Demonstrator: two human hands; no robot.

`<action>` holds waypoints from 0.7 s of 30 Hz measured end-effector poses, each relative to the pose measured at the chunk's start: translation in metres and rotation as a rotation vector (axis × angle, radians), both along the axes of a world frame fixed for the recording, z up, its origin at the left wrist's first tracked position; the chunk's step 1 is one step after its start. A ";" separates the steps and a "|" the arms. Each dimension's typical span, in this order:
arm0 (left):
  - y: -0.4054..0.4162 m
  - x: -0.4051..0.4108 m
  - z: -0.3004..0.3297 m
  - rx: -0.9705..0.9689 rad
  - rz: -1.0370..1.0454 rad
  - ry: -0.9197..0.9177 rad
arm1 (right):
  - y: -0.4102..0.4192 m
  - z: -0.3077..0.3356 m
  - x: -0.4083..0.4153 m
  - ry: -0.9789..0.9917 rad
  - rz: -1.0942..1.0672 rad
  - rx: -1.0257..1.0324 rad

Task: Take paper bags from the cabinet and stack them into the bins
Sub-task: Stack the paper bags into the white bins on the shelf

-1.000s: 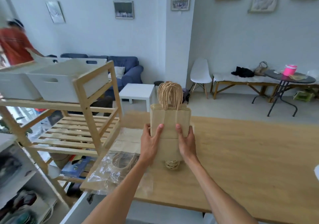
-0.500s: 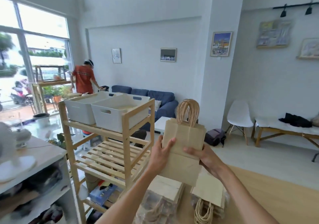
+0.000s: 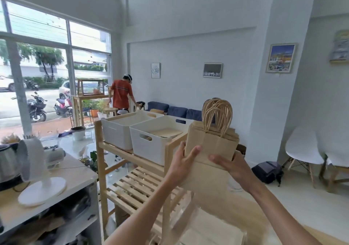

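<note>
I'm holding a stack of paper bags (image 3: 210,146) upright in front of me, both grips curled on it: left hand (image 3: 184,161) is clamping the left edge, thumb lying across the front, right hand (image 3: 229,164) is gripping the right side, fingers wrapping over the front face. Twisted paper handles (image 3: 217,115) are sticking up from the top of the stack. The lower part of the stack is blurring out below my hands.

The stack is hanging in the air just to the right of the wooden shelf rack (image 3: 136,169), near its front right post (image 3: 169,161). Two white bins are sitting side by side on the rack's top shelf: the near bin (image 3: 151,142) is already carrying flat paper bags (image 3: 165,133) inside, the far bin (image 3: 118,131) is touching it on the left; its contents are too hard to make out. The post and the near bin's right wall are standing between my stack and the bin opening.

The slatted middle shelf (image 3: 139,186) is lying below. A white counter (image 3: 62,186) at left is carrying a desk fan (image 3: 37,171) and a kettle (image 3: 8,161). A person in an orange shirt (image 3: 120,93) is standing well back by the window, near a blue sofa (image 3: 175,110). A white chair (image 3: 302,150) and a dark backpack (image 3: 267,172) are sitting on the floor at right.
</note>
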State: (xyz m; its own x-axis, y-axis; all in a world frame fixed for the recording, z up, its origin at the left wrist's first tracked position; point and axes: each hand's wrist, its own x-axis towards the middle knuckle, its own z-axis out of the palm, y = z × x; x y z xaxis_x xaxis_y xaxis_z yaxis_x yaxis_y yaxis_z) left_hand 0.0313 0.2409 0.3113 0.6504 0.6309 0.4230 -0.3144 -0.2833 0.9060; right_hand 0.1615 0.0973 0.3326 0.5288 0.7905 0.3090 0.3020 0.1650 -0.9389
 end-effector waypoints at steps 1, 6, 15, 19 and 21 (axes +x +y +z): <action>0.015 0.002 0.007 0.020 0.001 0.007 | 0.014 0.008 0.002 -0.014 0.004 0.007; 0.085 -0.003 0.045 0.112 -0.057 0.102 | 0.080 0.051 0.017 -0.086 -0.017 0.073; 0.268 -0.056 0.023 0.666 0.250 0.391 | 0.186 0.098 0.057 -0.169 -0.162 0.233; 0.307 -0.065 0.002 0.848 0.253 0.541 | 0.247 0.082 0.073 -0.315 -0.293 0.231; 0.316 -0.064 -0.006 0.945 0.301 0.515 | 0.274 0.073 0.076 -0.412 -0.312 0.203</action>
